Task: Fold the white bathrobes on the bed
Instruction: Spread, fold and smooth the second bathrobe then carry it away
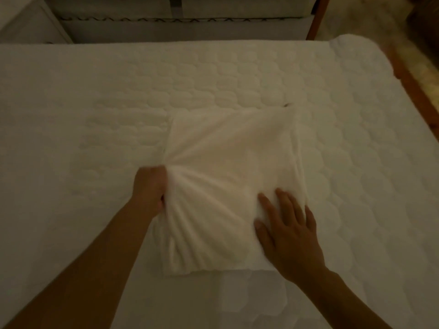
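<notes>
Dim light falls on a quilted bed (pixel 237 74), and the white bathrobe (pixel 232 176) lies near its middle as a thick, nearly square bundle. The left hand (pixel 150 186) grips a bunched left edge; the right hand (pixel 287 226) presses flat, fingers spread. This looks like a late fold. Next, probably carry that edge across and smooth it.

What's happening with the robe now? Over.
Left hand grips folded bathrobe edge, bunching it. Right hand flat on top, pressing. Nothing in the way on bed.
</notes>
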The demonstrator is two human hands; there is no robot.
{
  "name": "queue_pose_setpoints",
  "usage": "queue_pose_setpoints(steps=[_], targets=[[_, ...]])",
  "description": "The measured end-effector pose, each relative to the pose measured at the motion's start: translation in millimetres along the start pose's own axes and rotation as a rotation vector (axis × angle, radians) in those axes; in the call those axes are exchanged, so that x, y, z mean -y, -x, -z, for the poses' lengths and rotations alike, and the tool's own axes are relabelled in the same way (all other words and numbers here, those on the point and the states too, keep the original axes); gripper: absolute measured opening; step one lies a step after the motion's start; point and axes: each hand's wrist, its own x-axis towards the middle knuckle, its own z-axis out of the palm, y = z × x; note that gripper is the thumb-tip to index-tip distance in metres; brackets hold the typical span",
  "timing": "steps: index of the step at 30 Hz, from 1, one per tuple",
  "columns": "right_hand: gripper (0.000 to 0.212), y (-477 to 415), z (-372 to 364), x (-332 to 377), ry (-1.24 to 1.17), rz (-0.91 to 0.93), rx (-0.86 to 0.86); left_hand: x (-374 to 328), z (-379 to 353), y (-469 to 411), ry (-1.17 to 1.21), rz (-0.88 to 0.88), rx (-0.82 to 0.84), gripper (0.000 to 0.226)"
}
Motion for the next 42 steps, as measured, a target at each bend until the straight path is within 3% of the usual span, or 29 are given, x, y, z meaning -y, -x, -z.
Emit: queue_pose_setpoints(steps=[3,6,8,10,13,15,17,19,25,28,30,32,35,38,39,42], targets=[[0.060,0,2,4,0.017,0.003,0.015,7,-4,3,-0.461,-0.148,-0.224,0.026],[0.059,-9,11,12,-0.007,-0.045,-0.060,-17,-27,26,-0.700,-0.537,-0.420,0.039],[0.058,-32,21,28,-0.076,-0.008,-0.172,-24,-47,31,-0.812,-0.819,-0.351,0.044],[0.060,-74,32,49,-0.102,0.103,-0.224,-31,-64,26,-0.988,-0.904,-0.176,0.055],[0.062,-153,44,60,-0.024,0.187,-0.248,-47,-76,-10,-1.113,-0.800,-0.034,0.058],[0.068,-194,40,32,0.061,0.093,-0.161,-46,-75,-43,-1.122,-0.705,0.026,0.060],[0.078,-212,27,-5,0.002,-0.088,-0.084,-34,-77,-65,-1.086,-0.658,0.106,0.063],[0.085,-219,15,-24,-0.122,-0.215,-0.087,-17,-85,-76,-1.027,-0.669,0.094,0.063],[0.088,-233,20,-25,-0.184,-0.191,-0.022,-15,-91,-85,-0.903,-0.687,0.065,0.065],[0.100,-205,31,-17,-0.344,-0.221,-0.138,-14,-78,-71,-0.739,-0.638,0.030,0.088],[0.118,-173,37,-22,-0.537,-0.385,-0.189,-13,-56,-56,-0.557,-0.471,0.012,0.118],[0.125,-134,40,-37,-0.646,-0.590,-0.038,-2,-26,-38,-0.439,-0.238,0.077,0.129],[0.102,-88,53,-45,-0.897,-0.670,0.181,14,6,-7,-0.171,0.005,0.268,0.096],[0.058,-70,76,-20,-1.167,-0.688,0.168,6,16,12,0.102,0.092,0.352,0.071],[0.053,-63,85,-12,-1.201,-0.671,0.131,-2,21,20,0.137,0.084,0.360,0.069],[0.065,-24,126,8,-1.250,-0.661,0.045,-28,52,58,0.169,0.033,0.346,0.074]])
